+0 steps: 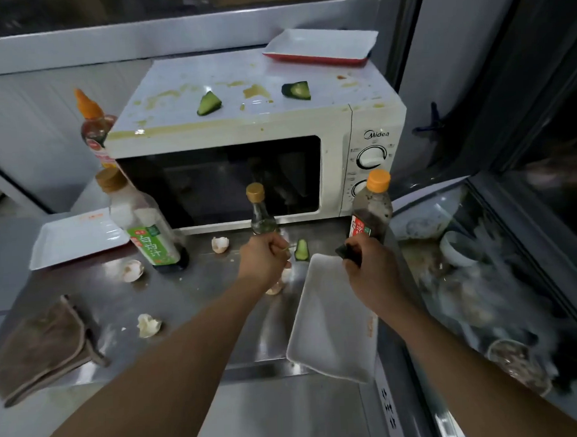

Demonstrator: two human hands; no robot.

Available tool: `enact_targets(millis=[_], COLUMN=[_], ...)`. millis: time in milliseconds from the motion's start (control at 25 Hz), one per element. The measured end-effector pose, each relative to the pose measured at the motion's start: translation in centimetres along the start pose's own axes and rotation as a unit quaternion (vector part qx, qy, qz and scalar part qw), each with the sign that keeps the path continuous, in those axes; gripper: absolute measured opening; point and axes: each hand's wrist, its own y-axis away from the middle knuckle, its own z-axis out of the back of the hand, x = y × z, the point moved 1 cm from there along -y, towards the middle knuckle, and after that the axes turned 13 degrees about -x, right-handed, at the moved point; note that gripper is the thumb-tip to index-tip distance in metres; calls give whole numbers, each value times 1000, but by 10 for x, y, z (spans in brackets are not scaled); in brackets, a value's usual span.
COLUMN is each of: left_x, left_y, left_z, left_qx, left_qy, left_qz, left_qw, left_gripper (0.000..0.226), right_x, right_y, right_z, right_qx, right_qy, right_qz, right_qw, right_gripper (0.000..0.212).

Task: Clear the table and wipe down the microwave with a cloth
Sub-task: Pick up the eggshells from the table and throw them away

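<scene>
Your right hand (366,264) pinches a dark cucumber piece (345,251) over the white tray (329,319) at the counter's (198,300) right edge; release it there. Your left hand's (264,258) grip is curled, contents unclear. The cloth (43,344) lies at the counter's left front corner.

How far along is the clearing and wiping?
Early. Nothing looks done. In hand: the right hand pinches a dark scrap over the white tray; the left hand pinches something small and thin. Left: eggshells, a cucumber piece and bottles sit on the table; the microwave top is stained, with cucumber on it; the cloth lies untouched.
</scene>
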Motion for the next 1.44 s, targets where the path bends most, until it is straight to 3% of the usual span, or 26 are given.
enact_targets(millis=[280,560,800,1120,1440], left_x=[-13,0,4,14,17], left_y=[-12,-30,-28,-25,-21], left_z=[-59,-92,-97,-98,-101], left_qx=[-66,-64,-51,-77,-106], left_qy=[-43,-91,-123,-118,-87], left_qz=[39,32,-3,-64,-54], left_qw=[996,993,991,988,989], left_gripper=[14,18,29,24,30], right_x=[-39,-55,-59,-61,-65], right_y=[-29,-37,-36,-36,-35], right_z=[-16,-32,-36,-37,-39], right_qx=[76,99,111,108,109], right_qy=[-30,-54,-58,-67,-71], right_qz=[30,37,25,26,30], right_qw=[996,993,992,992,991], right_gripper=[26,27,29,31,29])
